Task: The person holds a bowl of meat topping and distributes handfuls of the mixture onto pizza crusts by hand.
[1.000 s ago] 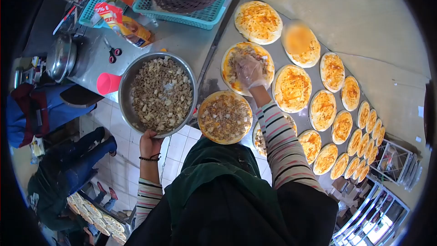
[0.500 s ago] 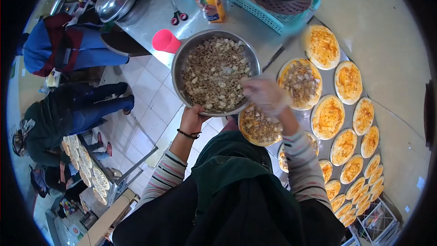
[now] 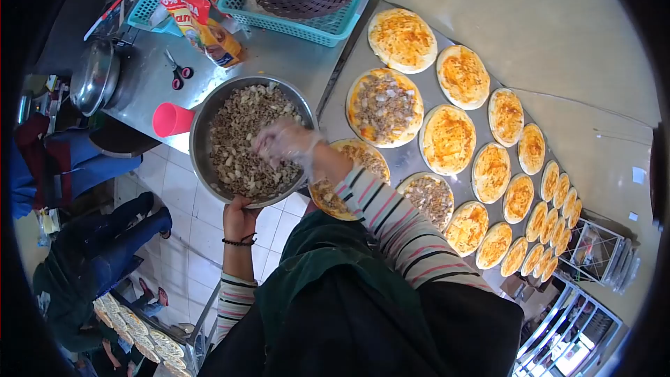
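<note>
My left hand (image 3: 241,222) grips the near rim of a steel bowl (image 3: 202,160) and holds it tilted slightly. Inside the bowl is a crumbly brown meat mixture (image 3: 241,122) with pale chopped chunks. My right hand (image 3: 286,143), in a clear plastic glove, is down at the mixture; motion smears its fingers. Under my right forearm, partly hidden, lies a dough round (image 3: 331,192) covered with the same mixture. Beside it are another topped round (image 3: 384,107) and one more (image 3: 427,199). Several rounds (image 3: 448,139) carry only orange sauce.
A pink cup (image 3: 172,120) stands against the bowl's left side. Scissors (image 3: 179,72), a sauce pouch (image 3: 206,33) and a turquoise basket (image 3: 321,31) are on the steel table. A lidded pot (image 3: 94,77) sits farther left. Two people (image 3: 91,244) stand at the left near a tray of breads (image 3: 139,331).
My right hand has moved from over the dough rounds, just past the bowl's right edge, into the bowl. The view has turned toward the right; my left hand keeps its hold on the bowl.
</note>
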Tool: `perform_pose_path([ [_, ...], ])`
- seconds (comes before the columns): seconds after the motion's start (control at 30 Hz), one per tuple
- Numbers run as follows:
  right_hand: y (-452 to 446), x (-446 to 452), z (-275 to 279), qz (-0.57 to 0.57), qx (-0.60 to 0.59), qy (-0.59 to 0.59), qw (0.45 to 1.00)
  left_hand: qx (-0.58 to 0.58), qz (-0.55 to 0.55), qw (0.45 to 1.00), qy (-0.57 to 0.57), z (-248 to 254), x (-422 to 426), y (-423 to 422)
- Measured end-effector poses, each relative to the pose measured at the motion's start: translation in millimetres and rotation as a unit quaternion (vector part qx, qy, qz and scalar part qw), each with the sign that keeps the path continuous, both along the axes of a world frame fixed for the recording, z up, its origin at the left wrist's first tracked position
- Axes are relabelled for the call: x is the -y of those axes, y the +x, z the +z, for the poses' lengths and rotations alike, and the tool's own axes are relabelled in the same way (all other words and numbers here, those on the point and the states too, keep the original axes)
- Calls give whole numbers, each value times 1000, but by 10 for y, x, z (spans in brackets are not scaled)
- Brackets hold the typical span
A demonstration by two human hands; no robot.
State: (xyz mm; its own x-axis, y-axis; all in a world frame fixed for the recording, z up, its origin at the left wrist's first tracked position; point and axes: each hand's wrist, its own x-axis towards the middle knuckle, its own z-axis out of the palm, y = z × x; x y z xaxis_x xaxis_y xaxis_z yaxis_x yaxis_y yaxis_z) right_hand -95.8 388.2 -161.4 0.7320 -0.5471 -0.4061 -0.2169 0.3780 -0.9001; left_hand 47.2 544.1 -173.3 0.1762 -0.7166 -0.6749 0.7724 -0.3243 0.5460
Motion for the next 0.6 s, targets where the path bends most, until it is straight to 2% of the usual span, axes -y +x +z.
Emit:
perform_pose_path([
  [0.07,-422,86,150,-113,125,105,980,-3,-3,1000,9,29,1,4],
  [0.13,-932,167,258,-181,76,81,977,-6,-5,1000,16,11,0,21],
  [0.2,-1527,275,19,-203,82,17,976,1,-4,1000,29,2,-7,36],
  [0.27,-1984,359,-64,-152,-75,-10,985,7,1,999,42,-34,-12,49],
  [0.3,-2114,386,-212,-152,-77,-9,985,-1,1,999,37,-76,-26,66],
  [0.33,-2235,401,-428,-65,-186,-259,946,-9,0,999,32,-102,-35,80],
  [0.37,-2333,408,-608,28,-277,-488,827,-9,-1,999,32,-106,-35,87],
  [0.4,-2349,413,-631,69,-269,-578,767,-12,-4,999,50,-105,-31,95],
  [0.43,-2368,409,-655,68,-268,-577,768,-13,-7,998,69,-101,-39,110],
  [0.5,-2360,389,-695,79,-420,-464,776,-18,-8,998,61,-128,-46,127],
  [0.53,-2345,385,-701,77,-419,-464,777,-21,-7,998,61,-121,-36,123],
  [0.6,-2313,358,-730,79,-366,-560,739,-23,-6,998,62,-111,-35,106],
])
